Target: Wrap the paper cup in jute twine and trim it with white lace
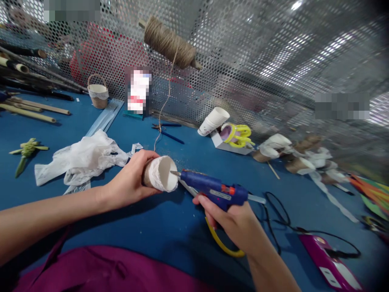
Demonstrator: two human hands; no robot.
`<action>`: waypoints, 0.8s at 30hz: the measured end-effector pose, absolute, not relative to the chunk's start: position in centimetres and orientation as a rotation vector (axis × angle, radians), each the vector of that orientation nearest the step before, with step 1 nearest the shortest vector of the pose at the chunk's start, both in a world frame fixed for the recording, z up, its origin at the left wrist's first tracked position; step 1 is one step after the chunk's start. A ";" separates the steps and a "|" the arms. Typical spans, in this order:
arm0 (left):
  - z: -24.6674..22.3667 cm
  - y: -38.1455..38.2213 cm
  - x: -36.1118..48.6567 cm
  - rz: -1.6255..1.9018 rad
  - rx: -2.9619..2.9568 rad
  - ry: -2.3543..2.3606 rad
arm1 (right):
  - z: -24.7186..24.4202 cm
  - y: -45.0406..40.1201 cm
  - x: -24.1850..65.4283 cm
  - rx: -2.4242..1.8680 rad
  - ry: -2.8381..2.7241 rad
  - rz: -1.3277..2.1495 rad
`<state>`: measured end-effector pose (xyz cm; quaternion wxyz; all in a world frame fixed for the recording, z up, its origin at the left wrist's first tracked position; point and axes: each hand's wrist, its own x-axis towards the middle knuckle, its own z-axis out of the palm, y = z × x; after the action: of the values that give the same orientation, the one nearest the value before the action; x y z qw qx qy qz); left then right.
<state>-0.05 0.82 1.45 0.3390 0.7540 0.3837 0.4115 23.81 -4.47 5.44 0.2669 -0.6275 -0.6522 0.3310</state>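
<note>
My left hand [130,178] is wrapped round a paper cup [162,174] covered with brown twine and a white lace band, its open mouth tipped toward the right. In my right hand [231,219] is a blue glue gun [212,188], whose metal tip is at the cup's rim. Scissors with a yellow handle [223,243] show under the right hand; whether its fingers also touch them I cannot tell. A bunch of white lace [88,156] lies left of the cup.
Behind the blue table [118,231] rises a metal mesh with a twine spool [170,42]. Farther back are a small basket [99,96], a phone [139,91], pliers [172,136] and stacked cups [213,121]. A cord runs near a purple power strip [330,263].
</note>
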 end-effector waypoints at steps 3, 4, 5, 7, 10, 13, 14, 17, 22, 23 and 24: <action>1.4 0.9 -0.1 1.069 1.994 1.008 | 5.6 -4.9 23.8 -1.724 -1.818 0.877; 1.4 0.9 -0.2 1.069 2.004 1.003 | 5.7 -5.0 23.8 -1.695 -1.809 0.910; 1.5 0.9 -0.2 1.070 2.013 0.992 | 5.9 -5.0 23.7 -1.647 -1.795 0.952; 1.5 1.0 -0.2 1.063 2.021 0.977 | 6.3 -5.0 23.7 -1.579 -1.760 0.995; 1.5 0.9 -0.2 1.054 2.006 0.970 | 6.5 -4.5 23.9 -1.620 -1.791 0.973; 1.3 0.9 -0.2 1.042 1.965 0.981 | 6.3 -4.2 24.3 -1.626 -1.893 1.009; 1.3 0.9 -0.1 1.033 1.952 0.984 | 6.2 -4.2 24.3 -1.603 -1.909 1.016; 1.3 0.9 -0.1 0.988 1.937 0.984 | 6.0 -4.5 24.4 -1.576 -1.841 0.897; 2.2 0.8 -0.3 0.836 1.909 0.889 | 6.2 -4.1 24.9 -1.566 -1.842 0.834; 2.4 0.8 -0.3 0.807 1.898 0.852 | 6.2 -3.9 25.0 -1.583 -1.849 0.879; 2.6 0.7 -0.4 0.781 1.886 0.818 | 6.3 -3.7 25.1 -1.612 -1.844 0.928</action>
<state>-0.37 0.74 2.58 0.4539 0.7641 0.3315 0.3164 25.07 -3.72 6.26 0.2584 -0.5944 -0.6803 0.3422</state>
